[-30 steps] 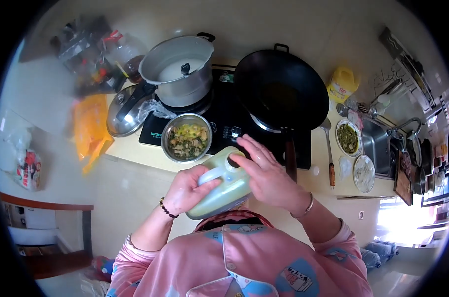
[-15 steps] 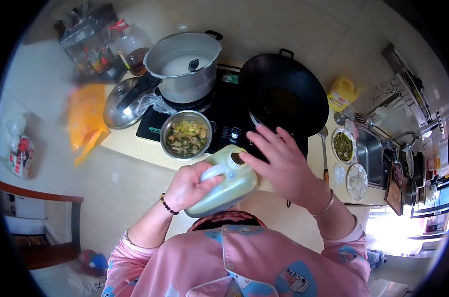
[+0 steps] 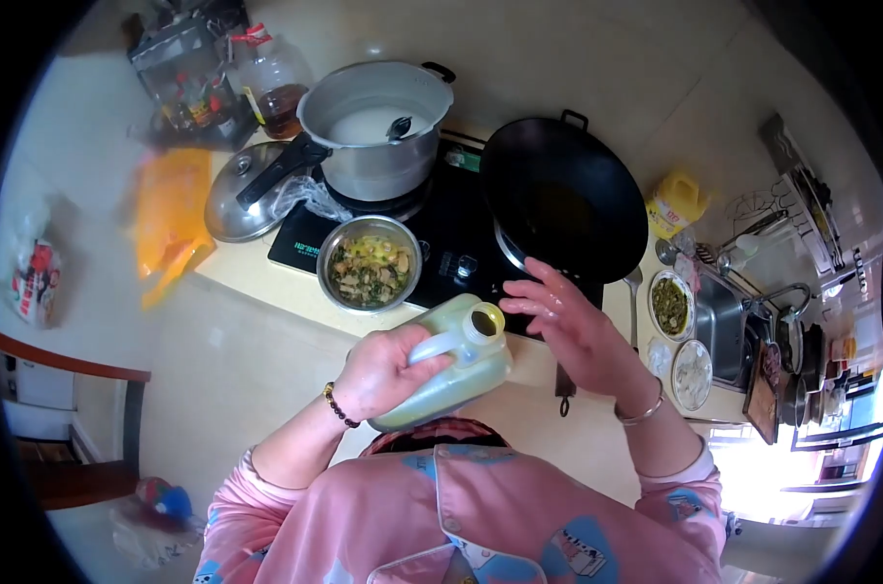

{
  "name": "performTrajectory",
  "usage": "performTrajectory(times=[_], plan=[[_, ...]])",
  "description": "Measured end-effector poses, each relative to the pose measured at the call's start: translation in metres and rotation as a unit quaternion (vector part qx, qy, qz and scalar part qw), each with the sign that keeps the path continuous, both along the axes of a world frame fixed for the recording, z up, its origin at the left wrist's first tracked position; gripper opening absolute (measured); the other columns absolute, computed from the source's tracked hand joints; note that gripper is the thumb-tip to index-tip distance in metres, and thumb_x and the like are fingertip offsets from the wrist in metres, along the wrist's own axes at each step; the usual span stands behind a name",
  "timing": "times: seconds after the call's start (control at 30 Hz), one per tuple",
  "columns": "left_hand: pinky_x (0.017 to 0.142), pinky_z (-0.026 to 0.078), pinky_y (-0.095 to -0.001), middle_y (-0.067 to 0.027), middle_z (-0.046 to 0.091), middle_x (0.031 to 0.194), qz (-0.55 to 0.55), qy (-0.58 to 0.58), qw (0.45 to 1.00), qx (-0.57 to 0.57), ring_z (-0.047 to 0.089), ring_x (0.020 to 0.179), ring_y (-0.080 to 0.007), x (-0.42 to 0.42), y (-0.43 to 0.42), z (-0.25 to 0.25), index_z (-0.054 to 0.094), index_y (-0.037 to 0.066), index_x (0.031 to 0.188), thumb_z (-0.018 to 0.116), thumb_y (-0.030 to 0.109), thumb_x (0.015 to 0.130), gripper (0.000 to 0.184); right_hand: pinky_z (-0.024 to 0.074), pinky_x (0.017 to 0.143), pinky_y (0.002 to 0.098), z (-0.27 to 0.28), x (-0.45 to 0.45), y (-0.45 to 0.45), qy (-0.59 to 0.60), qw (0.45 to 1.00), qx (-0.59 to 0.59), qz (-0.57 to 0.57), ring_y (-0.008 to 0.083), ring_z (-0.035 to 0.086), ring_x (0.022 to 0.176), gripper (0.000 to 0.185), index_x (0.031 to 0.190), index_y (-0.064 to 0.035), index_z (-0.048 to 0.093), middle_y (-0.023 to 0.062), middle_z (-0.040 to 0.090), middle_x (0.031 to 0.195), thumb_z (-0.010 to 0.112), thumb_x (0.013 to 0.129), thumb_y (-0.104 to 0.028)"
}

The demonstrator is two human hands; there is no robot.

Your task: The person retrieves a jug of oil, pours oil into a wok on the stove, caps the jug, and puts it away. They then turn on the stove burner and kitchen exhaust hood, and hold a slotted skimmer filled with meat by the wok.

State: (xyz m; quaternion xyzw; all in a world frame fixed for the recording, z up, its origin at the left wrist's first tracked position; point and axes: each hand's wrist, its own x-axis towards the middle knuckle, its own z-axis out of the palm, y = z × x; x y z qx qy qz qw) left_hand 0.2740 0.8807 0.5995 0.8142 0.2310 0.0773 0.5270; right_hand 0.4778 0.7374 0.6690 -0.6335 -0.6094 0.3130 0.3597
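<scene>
My left hand (image 3: pixel 393 368) is wrapped round the handle of a pale green plastic jug (image 3: pixel 451 375), held tilted in front of my chest. The jug's round mouth is uncapped and faces up, dark inside. Close to the mouth, on its right, my right hand (image 3: pixel 578 326) is raised with its fingers apart and nothing in them. Beyond the hands, a black wok (image 3: pixel 568 195) sits on the black cooktop (image 3: pixel 451 224). A steel bowl (image 3: pixel 368 263) of chopped meat and greens stands at the cooktop's front edge, beyond my left hand.
A large pressure cooker (image 3: pixel 378 136) stands at the back left, with its lid (image 3: pixel 252 190) beside it. To the right are a plate of greens (image 3: pixel 670 302), a white plate (image 3: pixel 693 375), a yellow jug (image 3: pixel 675 202) and the sink (image 3: pixel 722 311). An orange bag (image 3: pixel 174 224) hangs at the counter's left edge.
My right hand has drawn back from the jug's mouth to the right and slightly down, so the opening shows fully. The jug has shifted slightly right in view, still in my left hand.
</scene>
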Motion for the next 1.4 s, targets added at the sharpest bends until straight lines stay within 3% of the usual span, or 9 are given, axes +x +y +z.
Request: performTrajectory(times=[0.1, 0.23, 0.3, 0.53, 0.87, 0.93, 1.07, 1.23, 1.4], plan=[[0.058, 0.044, -0.0226, -0.0011, 0.056, 0.066, 0.004, 0.0, 1.0, -0.006, 0.05, 0.062, -0.0055, 0.002, 0.001, 0.005, 0.059, 0.002, 0.086, 0.063, 0.02, 0.083, 0.02, 0.0418, 0.085, 0.0267, -0.016, -0.001, 0.001, 0.278, 0.96, 0.004, -0.031, 0.0256, 0.04, 0.123, 0.058, 0.136, -0.001, 0.019, 0.0175, 0.038, 0.132, 0.034, 0.082, 0.011], [0.058, 0.044, -0.0228, -0.0012, 0.057, 0.066, 0.001, -0.006, 1.0, -0.009, 0.05, 0.062, -0.0054, 0.002, 0.0, 0.001, 0.059, 0.002, 0.086, 0.063, 0.02, 0.083, 0.019, 0.0407, 0.086, 0.0267, -0.021, -0.009, 0.002, 0.308, 0.951, 0.002, -0.04, 0.024, 0.037, 0.125, 0.057, 0.136, -0.0005, 0.019, 0.0163, 0.038, 0.132, 0.034, 0.083, 0.01], [0.058, 0.044, -0.0228, -0.001, 0.057, 0.066, -0.002, -0.01, 1.0, -0.004, 0.05, 0.062, -0.0054, 0.002, -0.001, -0.003, 0.059, 0.002, 0.086, 0.063, 0.02, 0.083, 0.019, 0.0395, 0.089, 0.0304, -0.017, -0.013, 0.001, 0.017, 0.998, 0.055, -0.005, 0.0263, 0.037, 0.125, 0.058, 0.135, -0.0005, 0.021, 0.0179, 0.038, 0.132, 0.037, 0.08, 0.009], [0.057, 0.044, -0.0227, -0.0004, 0.057, 0.067, -0.001, 0.001, 1.0, 0.012, 0.05, 0.062, -0.0053, 0.004, 0.001, 0.0, 0.059, 0.002, 0.085, 0.063, 0.021, 0.083, 0.02, 0.0383, 0.089, 0.0354, -0.023, -0.021, -0.013, -0.362, 0.926, 0.059, 0.085, 0.0265, 0.044, 0.117, 0.053, 0.125, 0.0004, 0.039, 0.0194, 0.04, 0.13, 0.051, 0.073, 0.004], [0.055, 0.043, -0.023, -0.0013, 0.057, 0.067, 0.002, 0.008, 1.0, 0.017, 0.05, 0.061, -0.0056, 0.006, -0.007, 0.008, 0.059, 0.002, 0.085, 0.064, 0.019, 0.081, 0.019, 0.0365, 0.091, 0.0355, -0.024, -0.037, -0.013, -0.378, 0.92, 0.102, -0.018, 0.0283, 0.041, 0.116, 0.04, 0.115, 0.0002, 0.049, 0.0152, 0.045, 0.123, 0.05, 0.075, -0.006], [0.057, 0.046, -0.0278, -0.0103, 0.06, 0.067, -0.01, 0.004, 1.0, 0.012, 0.058, 0.059, -0.0167, 0.007, -0.009, 0.002, 0.06, 0.004, 0.085, 0.064, 0.025, 0.08, 0.021, 0.0413, 0.085, 0.0347, -0.024, -0.03, -0.032, -0.388, 0.912, 0.12, -0.046, 0.0266, 0.05, 0.105, 0.034, 0.108, -0.0006, 0.053, 0.0146, 0.052, 0.112, 0.053, 0.075, -0.004], [0.055, 0.044, -0.0248, -0.0046, 0.058, 0.066, 0.036, -0.018, 0.999, -0.037, 0.052, 0.06, -0.0081, 0.01, -0.008, 0.003, 0.058, 0.002, 0.083, 0.064, 0.019, 0.08, 0.018, 0.0482, 0.068, 0.0343, -0.064, 0.013, -0.094, -0.176, 0.898, 0.0, -0.402, 0.0276, 0.06, 0.077, 0.022, 0.097, -0.0039, 0.059, 0.012, 0.061, 0.082, 0.06, 0.076, -0.005], [0.055, 0.043, -0.023, -0.0015, 0.056, 0.065, 0.049, -0.002, 0.998, -0.042, 0.048, 0.06, -0.0064, 0.014, -0.014, 0.006, 0.057, 0.001, 0.082, 0.064, 0.018, 0.081, 0.019, 0.0478, 0.074, 0.0375, -0.211, 0.105, -0.181, -0.303, 0.824, -0.157, -0.453, 0.0294, 0.057, 0.086, 0.038, 0.107, -0.0052, 0.055, 0.0167, 0.055, 0.097, 0.067, 0.072, -0.013], [0.056, 0.043, -0.0228, -0.0016, 0.057, 0.067, 0.066, 0.016, 0.997, -0.029, 0.049, 0.061, -0.0061, 0.023, -0.023, 0.009, 0.057, 0.0, 0.083, 0.064, 0.018, 0.081, 0.019, 0.0392, 0.091, 0.0405, -0.238, 0.121, -0.164, -0.216, 0.846, -0.196, -0.447, 0.0371, 0.043, 0.108, 0.053, 0.115, -0.0078, 0.047, 0.0212, 0.046, 0.112, 0.069, 0.068, -0.021]])
